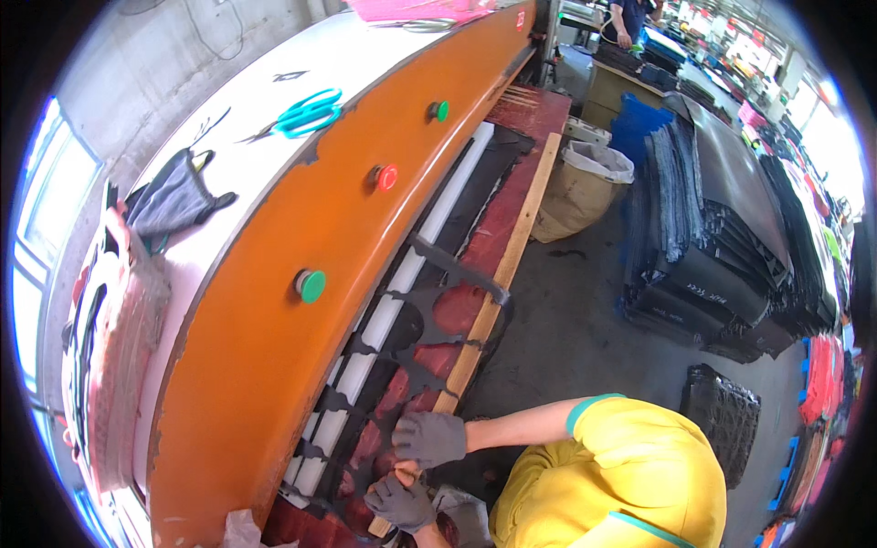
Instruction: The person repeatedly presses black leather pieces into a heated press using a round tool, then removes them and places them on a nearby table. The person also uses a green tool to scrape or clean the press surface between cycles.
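Note:
In the head view, my right hand (430, 438), in a grey glove, lies over the wooden strip (519, 246) at the edge of a red board (495, 214). My left hand (403, 503), also gloved, is just below it on the strip's near end, with bare skin showing at its fingers. Both hands have bent fingers, and what is beneath them is hidden. By them lies a black sheet (438, 366) with large cut-out openings that show the red board. One dark band (455, 264) of it crosses over the strip. A long white bar (384, 322) runs along the sheet.
An orange machine beam (274, 356) carries green buttons (313, 287) and a red button (386, 177). Teal-handled scissors (308, 114) and a grey mask (178, 195) lie on its white top. A sack (579, 195) and stacked black sheets (712, 274) stand right. Another person (627, 24) is behind.

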Demonstrator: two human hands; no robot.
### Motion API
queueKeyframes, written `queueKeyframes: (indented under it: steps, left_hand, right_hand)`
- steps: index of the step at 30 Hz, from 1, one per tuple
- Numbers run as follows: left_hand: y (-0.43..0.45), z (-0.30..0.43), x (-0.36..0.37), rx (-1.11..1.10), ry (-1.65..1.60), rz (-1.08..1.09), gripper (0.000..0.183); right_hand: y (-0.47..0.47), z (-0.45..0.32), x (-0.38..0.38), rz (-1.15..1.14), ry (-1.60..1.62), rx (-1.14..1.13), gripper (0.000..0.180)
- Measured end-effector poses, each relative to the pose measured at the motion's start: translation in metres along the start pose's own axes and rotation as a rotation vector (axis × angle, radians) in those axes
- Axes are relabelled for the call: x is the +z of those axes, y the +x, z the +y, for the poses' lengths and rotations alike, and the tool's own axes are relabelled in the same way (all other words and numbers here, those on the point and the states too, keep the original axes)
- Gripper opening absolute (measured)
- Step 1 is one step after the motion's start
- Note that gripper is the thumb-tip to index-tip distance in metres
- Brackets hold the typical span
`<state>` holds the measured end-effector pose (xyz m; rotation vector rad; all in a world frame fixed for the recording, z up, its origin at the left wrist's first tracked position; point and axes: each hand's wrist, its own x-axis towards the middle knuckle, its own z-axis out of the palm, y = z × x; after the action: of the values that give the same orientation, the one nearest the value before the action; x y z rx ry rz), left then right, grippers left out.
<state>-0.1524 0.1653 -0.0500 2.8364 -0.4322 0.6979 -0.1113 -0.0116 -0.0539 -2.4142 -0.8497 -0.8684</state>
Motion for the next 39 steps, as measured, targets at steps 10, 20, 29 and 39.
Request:
queueKeyframes:
  steps: [10,20,29,39]
  left_hand:
    - [0.011,0.012,-0.015,-0.200,-0.063,-0.219,0.016]
    - [0.009,-0.001,-0.053,-0.245,-0.409,-0.189,0.011]
    - [0.065,-0.067,-0.039,-0.537,-0.001,0.352,0.022]
    - [0.010,-0.037,-0.052,-0.594,0.044,0.301,0.027]
  right_hand:
    - [0.000,-0.010,0.006,-0.387,0.025,0.218,0.026]
    - [0.020,-0.029,-0.027,-0.378,0.167,0.268,0.019]
    - [0.185,-0.041,0.040,-0.148,0.261,0.252,0.083]
    - [0.163,-0.042,0.025,-0.259,0.803,0.399,0.097]
